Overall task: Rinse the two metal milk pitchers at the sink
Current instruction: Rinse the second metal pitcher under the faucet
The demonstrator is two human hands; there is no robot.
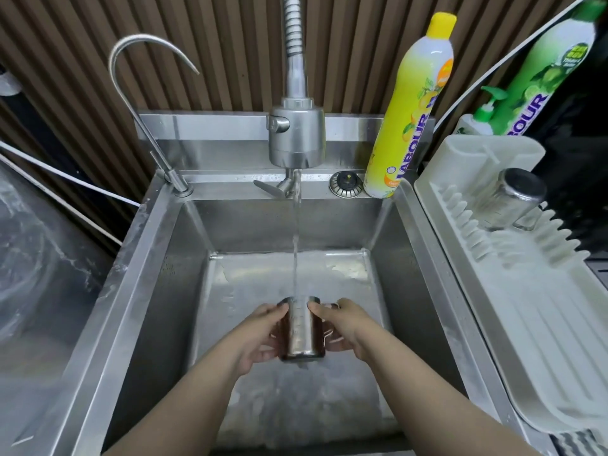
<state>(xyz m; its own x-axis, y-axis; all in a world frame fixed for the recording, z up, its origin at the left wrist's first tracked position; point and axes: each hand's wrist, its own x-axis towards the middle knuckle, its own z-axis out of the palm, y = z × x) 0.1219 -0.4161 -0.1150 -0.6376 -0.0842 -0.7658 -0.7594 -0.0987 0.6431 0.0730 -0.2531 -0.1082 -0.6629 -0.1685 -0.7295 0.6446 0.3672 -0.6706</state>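
Note:
A metal milk pitcher (301, 334) is held low in the steel sink (158, 291), mouth tilted toward the back. Water runs from the spray tap (296, 136) in a thin stream straight into the pitcher's mouth. My left hand (260, 337) grips its left side. My right hand (342, 327) holds its right side at the handle, with the thumb on the rim. A second metal pitcher (513, 199) lies on the white drying rack (543, 307) to the right of the sink.
A thin curved faucet (144, 93) rises at the sink's back left. A yellow dish soap bottle (411, 106) stands at the back right corner beside a drain plug (346, 183). Green soap bottles (539, 77) stand behind the rack. Clear plastic (36, 245) lies on the left.

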